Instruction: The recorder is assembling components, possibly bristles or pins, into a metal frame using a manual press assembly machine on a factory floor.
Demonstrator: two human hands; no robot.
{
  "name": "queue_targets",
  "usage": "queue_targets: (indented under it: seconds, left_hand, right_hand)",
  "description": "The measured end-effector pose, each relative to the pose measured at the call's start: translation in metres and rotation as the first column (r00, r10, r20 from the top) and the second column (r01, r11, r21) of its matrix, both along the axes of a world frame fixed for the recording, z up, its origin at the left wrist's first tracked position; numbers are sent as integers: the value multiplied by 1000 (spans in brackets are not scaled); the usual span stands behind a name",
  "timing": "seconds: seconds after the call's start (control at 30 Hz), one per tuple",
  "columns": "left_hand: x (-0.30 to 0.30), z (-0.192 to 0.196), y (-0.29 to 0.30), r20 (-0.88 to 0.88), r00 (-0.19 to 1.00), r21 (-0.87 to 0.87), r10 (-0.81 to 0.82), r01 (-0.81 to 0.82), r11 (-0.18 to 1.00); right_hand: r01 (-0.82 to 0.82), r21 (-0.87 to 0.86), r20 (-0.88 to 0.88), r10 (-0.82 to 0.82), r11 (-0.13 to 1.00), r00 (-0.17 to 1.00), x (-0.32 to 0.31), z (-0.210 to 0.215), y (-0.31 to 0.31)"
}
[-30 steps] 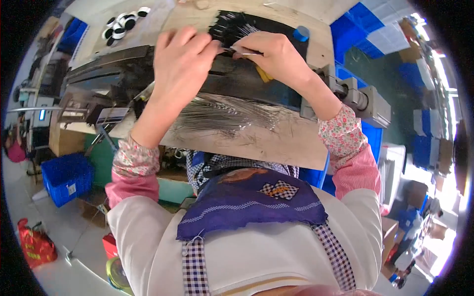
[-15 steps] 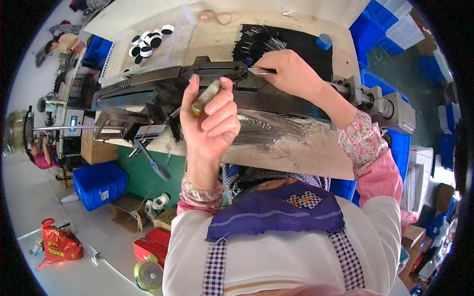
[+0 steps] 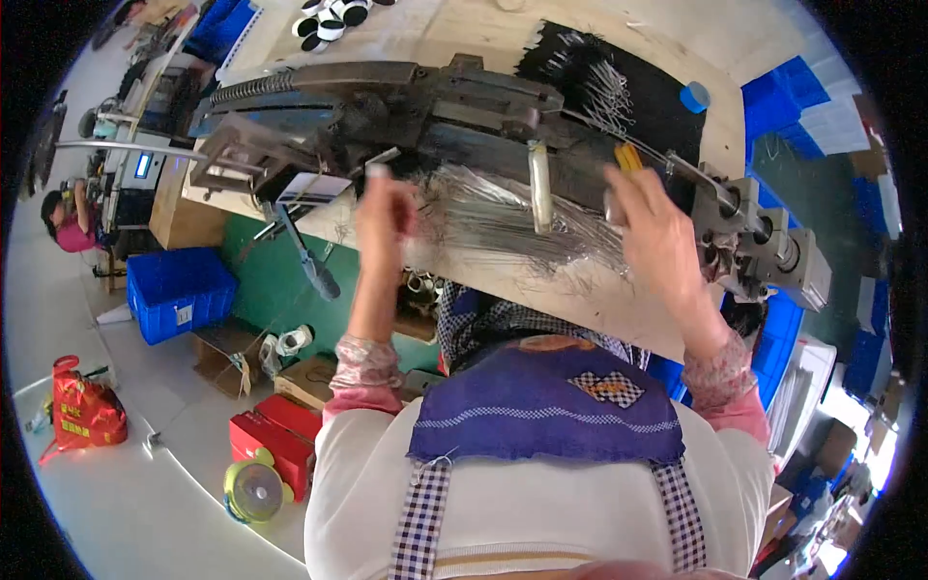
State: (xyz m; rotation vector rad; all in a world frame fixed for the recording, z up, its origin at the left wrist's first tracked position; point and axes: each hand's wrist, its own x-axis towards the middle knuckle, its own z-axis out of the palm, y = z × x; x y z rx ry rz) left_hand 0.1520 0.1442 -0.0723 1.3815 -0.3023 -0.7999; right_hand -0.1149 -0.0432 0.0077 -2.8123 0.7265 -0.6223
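My left hand (image 3: 387, 217) is smeared by motion beside a short rod with a pale tip (image 3: 383, 160) at the front of a long dark metal machine (image 3: 387, 101). Whether its fingers are closed does not show. A lever handle (image 3: 540, 188) with a pale wrapped grip points toward me, between my hands and untouched. To its right, my right hand (image 3: 657, 227) is closed, with a small metal tool (image 3: 612, 207) showing under the fingers. A yellow piece (image 3: 628, 157) shows at its fingertips; whether it belongs to the tool I cannot tell. Thin metal wires (image 3: 522, 227) lie below the machine.
On the far bench, a black mat (image 3: 667, 82) bears more wires and a blue round cap (image 3: 694, 97). Several black-and-white round pieces (image 3: 331, 29) lie at the far left. A metal shaft with clamp blocks (image 3: 764, 232) stands at the right. Blue bins (image 3: 181, 295) flank the bench.
My left hand has let go of the lever handle, which now stands farther right. My right hand has drawn back toward me and right, away from the machine. The view has shifted.
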Motion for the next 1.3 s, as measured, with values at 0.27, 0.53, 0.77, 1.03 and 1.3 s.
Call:
queue_targets:
  seconds: [0.27, 0.53, 0.77, 1.03, 1.3]
  left_hand:
    - [13, 4, -4, -169, 973, -123, 156, -178, 976]
    - [-134, 88, -72, 105, 905, -461, -412, 411, 786]
    - [-152, 60, -152, -439, 693, -259, -572, 512, 819]
    - [-153, 56, -143, -118, 969, -267, -217, 179, 947]
    - [-151, 64, -140, -251, 930, -239, -268, 209, 948]
  right_hand:
    - [497, 35, -283, -469, 867, 837, 11, -67, -62]
    - [57, 312, -18, -54, 948, 998, -53, -11, 9]
    - [50, 480, -197, 53, 876, 979, -99, 11, 16]
    - [11, 106, 261, -39, 994, 965, -32, 54, -59]
    - [-268, 505, 86, 261, 820, 961, 25, 42, -82]
